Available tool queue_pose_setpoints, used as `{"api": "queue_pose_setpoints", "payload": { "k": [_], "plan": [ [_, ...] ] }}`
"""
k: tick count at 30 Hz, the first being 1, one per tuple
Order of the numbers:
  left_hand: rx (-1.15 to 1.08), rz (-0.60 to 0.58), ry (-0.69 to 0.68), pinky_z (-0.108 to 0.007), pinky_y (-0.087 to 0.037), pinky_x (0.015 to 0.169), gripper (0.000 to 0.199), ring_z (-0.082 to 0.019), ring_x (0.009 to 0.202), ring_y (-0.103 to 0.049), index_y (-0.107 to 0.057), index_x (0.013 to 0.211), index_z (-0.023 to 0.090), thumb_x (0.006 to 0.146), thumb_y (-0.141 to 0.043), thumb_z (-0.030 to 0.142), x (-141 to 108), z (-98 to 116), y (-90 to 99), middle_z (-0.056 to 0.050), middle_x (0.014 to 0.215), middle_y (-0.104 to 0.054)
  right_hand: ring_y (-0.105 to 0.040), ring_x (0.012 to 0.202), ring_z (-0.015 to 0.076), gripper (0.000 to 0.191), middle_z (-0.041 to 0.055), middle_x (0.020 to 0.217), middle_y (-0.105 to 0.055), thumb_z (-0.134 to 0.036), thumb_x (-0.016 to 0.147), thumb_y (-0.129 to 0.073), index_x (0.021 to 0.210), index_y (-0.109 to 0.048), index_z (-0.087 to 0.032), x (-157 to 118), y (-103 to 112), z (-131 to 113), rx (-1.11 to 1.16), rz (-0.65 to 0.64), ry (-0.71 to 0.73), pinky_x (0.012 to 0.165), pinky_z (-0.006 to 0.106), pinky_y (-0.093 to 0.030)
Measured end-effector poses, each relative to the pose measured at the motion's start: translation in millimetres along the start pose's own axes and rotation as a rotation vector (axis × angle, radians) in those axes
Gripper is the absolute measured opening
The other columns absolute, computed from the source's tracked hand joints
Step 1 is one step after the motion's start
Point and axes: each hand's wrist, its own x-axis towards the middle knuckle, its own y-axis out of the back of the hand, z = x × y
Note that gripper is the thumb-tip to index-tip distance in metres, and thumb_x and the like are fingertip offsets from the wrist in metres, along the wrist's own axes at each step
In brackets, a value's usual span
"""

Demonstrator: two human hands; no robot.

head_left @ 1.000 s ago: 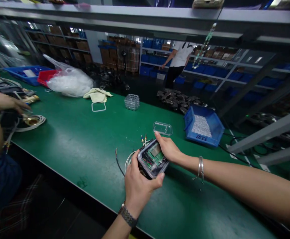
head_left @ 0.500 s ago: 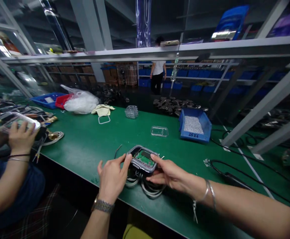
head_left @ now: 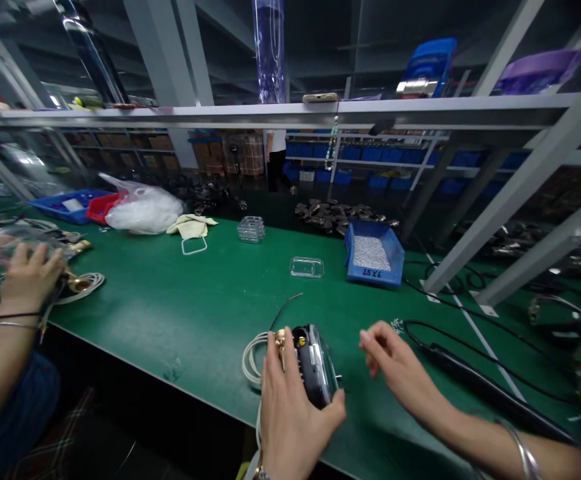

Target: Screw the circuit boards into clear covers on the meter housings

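Box of black plastic (head_left: 312,370), tipped over the green table (head_left: 185,320), looks already covered by its clear lid (head_left: 327,365); what's left doesn't show. The left hand (head_left: 294,415) grips it. The right hand (head_left: 399,368) half-curls; can't tell if empty.

A cool, fairly even light covers the table (head_left: 210,287), with a pale sheen at 8 o'clock, while the hall behind the shelf (head_left: 220,115) is dim. Small bright patches glare at 10 o'clock; the casing (head_left: 314,367) near the centre catches thin reflections. Deep shadow lies below the table at 7 o'clock. Clear plastic (head_left: 25,235) at 9 o'clock is blurred; lettering on the blue bin (head_left: 374,272) is legible. Wide-angle distortion stretches the edges; the 2 o'clock corner darkens.
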Motion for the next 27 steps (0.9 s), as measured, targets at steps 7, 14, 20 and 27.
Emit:
{"api": "queue_pose_setpoints", "payload": {
  "k": [7, 14, 20, 27],
  "plan": [
    [0.044, 0.013, -0.008, -0.068, -0.008, 0.127, 0.135, -0.045, 0.154, -0.025, 0.014, 0.161, 0.016, 0.067, -0.075, 0.054, -6.8, -23.1, -14.1, -0.023, 0.167, -0.024, -0.066, 0.09, 0.0165, 0.065, 0.0067, 0.094, -0.071, -0.059, 0.108, -0.028, 0.091, -0.072, -0.015, 99.6, -51.7, -49.1, -0.146, -0.621, 0.484, 0.088, 0.03, -0.051],
    [-0.002, -0.017, -0.078, -0.068, -0.017, 0.127, 0.143, -0.046, 0.148, -0.037, 0.011, 0.161, 0.013, 0.057, -0.079, 0.049, -4.8, -37.1, -18.1, -0.023, 0.164, -0.033, -0.058, 0.081, 0.0167, 0.071, 0.0062, 0.081, -0.067, -0.073, 0.1, -0.035, 0.077, -0.069, -0.015, 105.0, -70.4, -41.3, -0.427, -0.912, 0.691, 0.082, 0.03, -0.044],
    [-0.05, -0.001, -0.127, -0.068, -0.034, 0.119, 0.12, -0.049, 0.145, -0.04, -0.026, 0.156, 0.013, 0.054, -0.079, 0.048, -7.0, -42.8, -22.0, -0.025, 0.153, -0.047, -0.05, 0.071, 0.016, 0.066, 0.0049, 0.072, -0.064, -0.061, 0.106, -0.03, 0.072, -0.064, -0.016, 100.7, -78.4, -44.0, -0.599, -0.811, 0.655, 0.072, 0.031, -0.037],
    [-0.024, -0.032, -0.109, -0.068, -0.028, 0.125, 0.114, -0.054, 0.147, -0.033, -0.049, 0.148, 0.011, 0.049, -0.083, 0.056, -12.4, -64.1, -41.8, -0.024, 0.154, -0.047, -0.05, 0.073, 0.0194, 0.062, 0.0075, 0.077, -0.066, -0.07, 0.096, -0.042, 0.073, -0.065, -0.017, 75.5, -84.6, -51.4, -0.822, -0.754, 0.802, 0.07, 0.034, -0.036]
  ]
}}
